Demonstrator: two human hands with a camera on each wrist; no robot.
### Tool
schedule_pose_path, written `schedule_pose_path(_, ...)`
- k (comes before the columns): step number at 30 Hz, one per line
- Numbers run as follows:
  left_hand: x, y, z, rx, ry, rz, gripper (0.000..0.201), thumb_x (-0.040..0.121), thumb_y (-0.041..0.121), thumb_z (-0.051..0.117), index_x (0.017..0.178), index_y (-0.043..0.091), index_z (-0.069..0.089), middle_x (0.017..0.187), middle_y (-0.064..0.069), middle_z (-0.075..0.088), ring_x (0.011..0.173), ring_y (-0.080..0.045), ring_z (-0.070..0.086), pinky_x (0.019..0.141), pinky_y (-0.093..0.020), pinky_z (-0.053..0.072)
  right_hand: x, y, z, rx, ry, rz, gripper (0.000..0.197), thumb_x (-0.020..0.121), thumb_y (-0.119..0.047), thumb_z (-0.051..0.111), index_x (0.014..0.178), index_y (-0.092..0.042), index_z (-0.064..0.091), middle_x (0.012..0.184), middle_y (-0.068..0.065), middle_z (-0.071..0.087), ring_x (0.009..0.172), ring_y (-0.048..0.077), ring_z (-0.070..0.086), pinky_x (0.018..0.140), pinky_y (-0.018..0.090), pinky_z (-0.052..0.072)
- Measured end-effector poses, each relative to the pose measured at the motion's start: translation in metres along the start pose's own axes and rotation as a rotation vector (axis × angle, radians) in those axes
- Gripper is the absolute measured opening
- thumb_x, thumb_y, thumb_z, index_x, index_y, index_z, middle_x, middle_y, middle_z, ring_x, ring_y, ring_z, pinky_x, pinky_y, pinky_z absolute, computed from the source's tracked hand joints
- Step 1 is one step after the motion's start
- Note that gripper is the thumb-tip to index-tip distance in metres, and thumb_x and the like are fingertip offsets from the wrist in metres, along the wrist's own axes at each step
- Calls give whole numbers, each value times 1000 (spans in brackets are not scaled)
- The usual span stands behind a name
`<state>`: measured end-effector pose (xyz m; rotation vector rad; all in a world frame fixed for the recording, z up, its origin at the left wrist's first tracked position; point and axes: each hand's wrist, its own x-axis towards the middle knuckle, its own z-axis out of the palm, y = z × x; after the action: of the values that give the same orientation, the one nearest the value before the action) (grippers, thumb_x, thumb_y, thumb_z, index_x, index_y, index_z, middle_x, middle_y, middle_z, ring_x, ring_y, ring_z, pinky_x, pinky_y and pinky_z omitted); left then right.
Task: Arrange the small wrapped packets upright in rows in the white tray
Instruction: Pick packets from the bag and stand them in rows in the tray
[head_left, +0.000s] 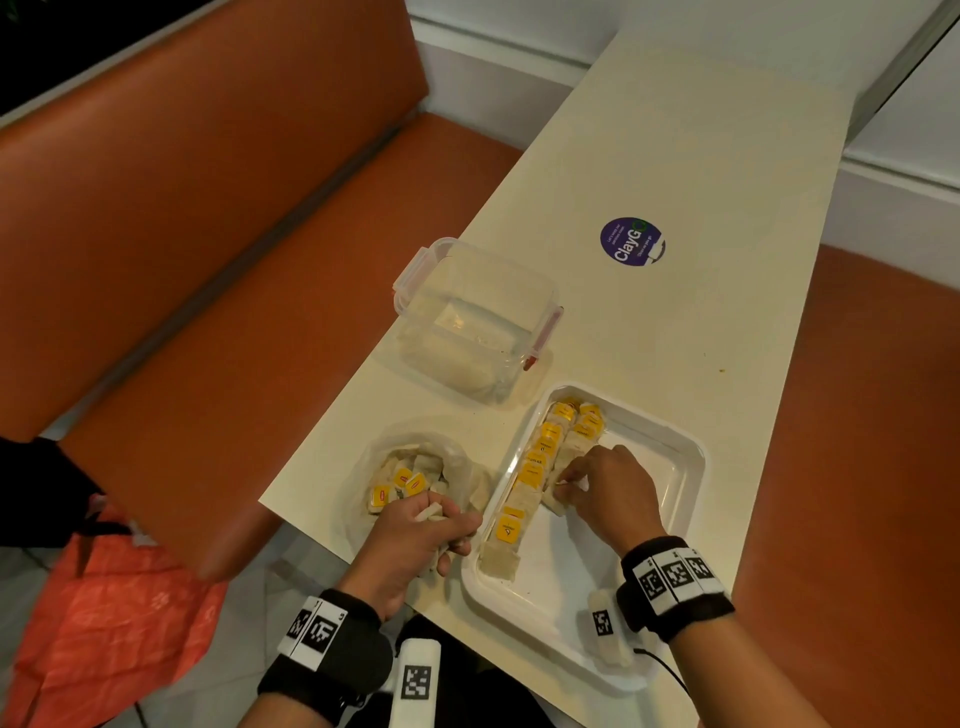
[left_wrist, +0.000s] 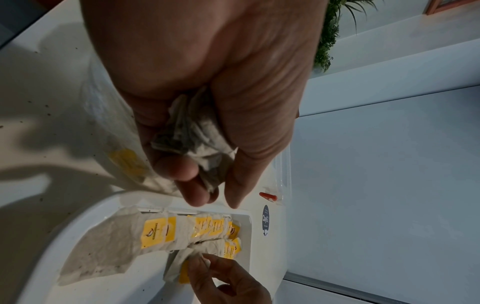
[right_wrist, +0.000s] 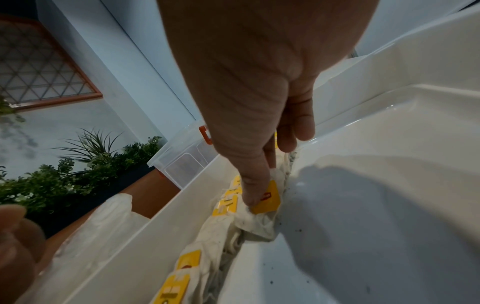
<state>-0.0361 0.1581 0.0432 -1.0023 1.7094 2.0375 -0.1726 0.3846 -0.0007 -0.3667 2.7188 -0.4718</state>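
Observation:
The white tray (head_left: 691, 467) lies on the table's near right. One long row of paper packets with yellow tags (head_left: 530, 473) runs along its left wall, also seen in the left wrist view (left_wrist: 155, 232); a shorter second row lies beside it. My right hand (head_left: 576, 478) is inside the tray and pinches a packet (right_wrist: 265, 201) at the near end of that second row. My left hand (head_left: 436, 525) hovers between the plastic bag (head_left: 410, 478) and the tray's left rim, gripping a crumpled bunch of packets (left_wrist: 192, 131).
The plastic bag with several loose packets sits left of the tray. A clear lidded container (head_left: 467, 322) stands behind both. A round purple sticker (head_left: 630, 240) is farther back. An orange bench (head_left: 208, 208) flanks the table; an orange bag (head_left: 104, 623) lies on the floor.

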Motion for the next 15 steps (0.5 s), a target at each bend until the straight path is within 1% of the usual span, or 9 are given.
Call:
schedule_pose_path(3, 0, -2, 0, -5, -3, 1, 23, 84, 15, 87, 82, 8, 64, 81, -20, 72, 71, -23, 65, 49, -29, 44, 4, 0, -1, -64, 28, -30, 11, 91, -32, 69, 94, -33, 80, 90, -10, 68, 91, 16, 51, 69, 32, 47)
schedule_pose_path(6, -1, -4, -2, -10, -7, -5, 24, 83, 17, 88, 81, 9, 65, 81, -20, 73, 72, -24, 64, 50, -30, 44, 4, -1, -2, -102, 89, -64, 13, 93, -33, 67, 93, -31, 80, 86, -9, 68, 90, 17, 51, 64, 31, 42)
schedule_pose_path(8, -1, -5, -3, -8, -11, -8, 24, 82, 19, 88, 79, 11, 66, 82, -20, 73, 72, -24, 64, 52, -31, 44, 1, -2, 0, -103, 103, -72, 14, 93, -34, 66, 93, -30, 79, 84, -10, 68, 88, 17, 50, 64, 30, 39)
schedule_pose_path(12, -1, -6, -3, -4, -9, -6, 24, 83, 20, 88, 77, 12, 67, 81, -20, 72, 72, -24, 64, 53, -32, 44, -7, -2, 6, -44, 72, -88, 14, 96, -36, 63, 100, -30, 74, 87, -12, 70, 90, 13, 49, 66, 29, 37)
schedule_pose_path(15, -1, -6, -1, -6, -10, 1, 23, 84, 19, 87, 78, 11, 66, 79, -19, 70, 73, -24, 64, 52, -31, 44, -8, 2, 10, 6, 23, -71, 14, 98, -36, 61, 106, -30, 70, 90, -7, 67, 92, 13, 51, 66, 28, 37)
